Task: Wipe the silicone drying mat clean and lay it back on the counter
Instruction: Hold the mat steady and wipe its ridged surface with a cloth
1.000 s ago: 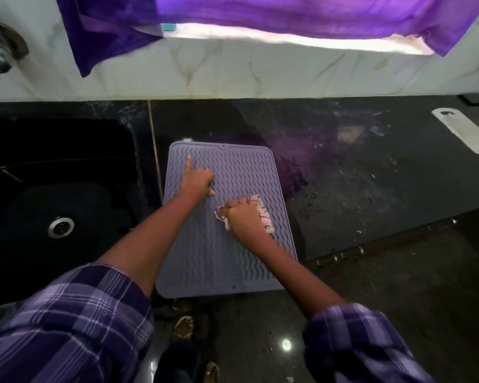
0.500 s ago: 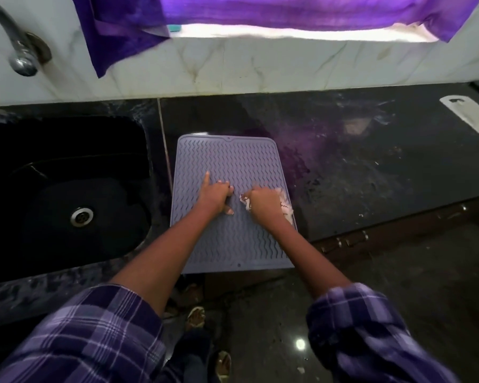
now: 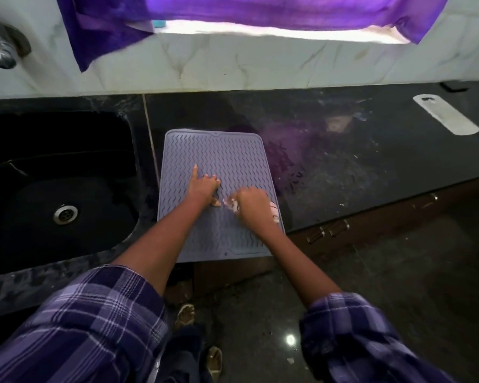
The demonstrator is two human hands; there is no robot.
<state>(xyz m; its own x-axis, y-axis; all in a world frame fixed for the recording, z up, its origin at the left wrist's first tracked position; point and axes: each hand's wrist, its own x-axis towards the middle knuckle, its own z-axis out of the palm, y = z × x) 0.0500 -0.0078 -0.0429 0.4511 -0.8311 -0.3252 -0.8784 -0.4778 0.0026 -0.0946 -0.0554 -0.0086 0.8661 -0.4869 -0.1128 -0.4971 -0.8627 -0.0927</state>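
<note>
Mat [image 3: 233, 158] flat on counter [image 3: 343, 167]; left hand [image 3: 203, 186] grip spread, right hand [image 3: 250, 203] grip pinching cloth [image 3: 273, 212].

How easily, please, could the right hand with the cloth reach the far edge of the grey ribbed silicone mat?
Probably easily: the right hand already rests on the grey ribbed silicone mat, and nothing lies between it and the far edge.

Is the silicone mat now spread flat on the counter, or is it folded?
Spread flat. The mat shows its full rectangle and wavy ridges, with no fold visible; its near edge overhangs the counter.
</note>
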